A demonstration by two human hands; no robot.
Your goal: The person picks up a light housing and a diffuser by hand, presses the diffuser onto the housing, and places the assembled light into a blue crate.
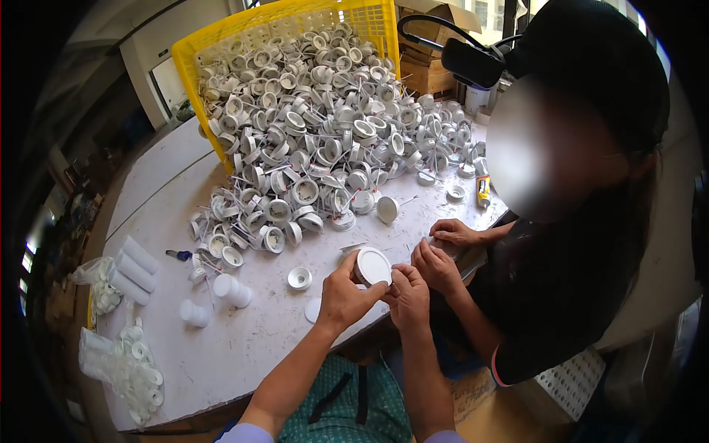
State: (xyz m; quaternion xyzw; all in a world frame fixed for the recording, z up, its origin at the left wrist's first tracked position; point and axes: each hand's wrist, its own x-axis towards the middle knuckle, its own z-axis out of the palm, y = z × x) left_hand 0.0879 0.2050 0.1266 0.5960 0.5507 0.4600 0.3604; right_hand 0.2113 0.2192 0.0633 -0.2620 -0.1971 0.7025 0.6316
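Note:
Near the table's front edge, my left hand [346,297] is wrapped round a round white lamp [373,266], its flat white face turned towards me. At the lamp's lower right rim, my right hand [410,297] has its fingers pinched together against the edge; anything small between the fingertips is hidden. A flat white disc [313,310] lies on the table, partly covered by my left wrist. Left of my hands rests a white ring-shaped lamp housing [299,278].
A yellow crate [193,88] lies tipped, spilling a heap of white lamp housings [295,148]. Stacked white discs [232,290] and bags of white rings [136,369] sit left. A yellow-and-black tube [483,191] lies right. At my right, a person's hands [439,266] work close by.

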